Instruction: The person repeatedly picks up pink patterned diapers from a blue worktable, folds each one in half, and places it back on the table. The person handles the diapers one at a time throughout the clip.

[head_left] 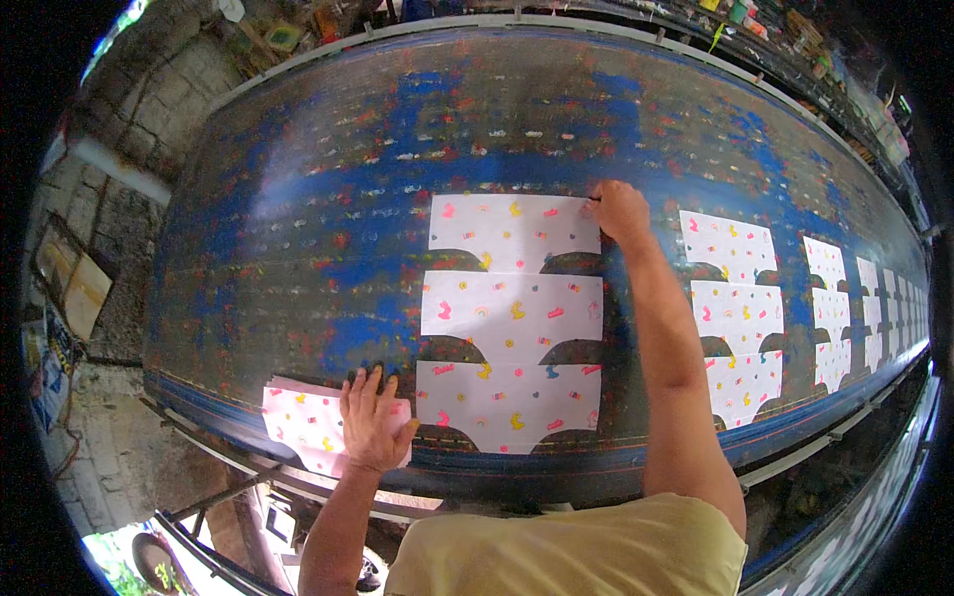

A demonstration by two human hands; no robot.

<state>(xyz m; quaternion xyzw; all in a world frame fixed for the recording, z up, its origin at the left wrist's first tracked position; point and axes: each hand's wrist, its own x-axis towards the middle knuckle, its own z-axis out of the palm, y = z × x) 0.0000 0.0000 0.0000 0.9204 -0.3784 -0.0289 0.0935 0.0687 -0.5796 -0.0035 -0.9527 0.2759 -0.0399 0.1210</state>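
My left hand [371, 417] lies flat, fingers spread, on a small stack of printed white cut fabric pieces [301, 421] at the near edge of the long table. My right hand [623, 212] is closed, its fingertips at the far right corner of a white fabric piece [512, 223] with pink and yellow prints. That piece lies farthest in a column of three. Below it come a middle piece [467, 303] and a near piece [467, 392], both flat, with curved cutouts at their lower sides. Whether the fingers pinch or press the corner is partly hidden.
The long table [298, 228] has a dark surface stained blue, red and yellow. More columns of fabric pieces [735, 308] run off to the right. A metal rail [427, 30] follows the far edge. Block paving [109, 417] lies left; cluttered containers [740, 12] stand beyond.
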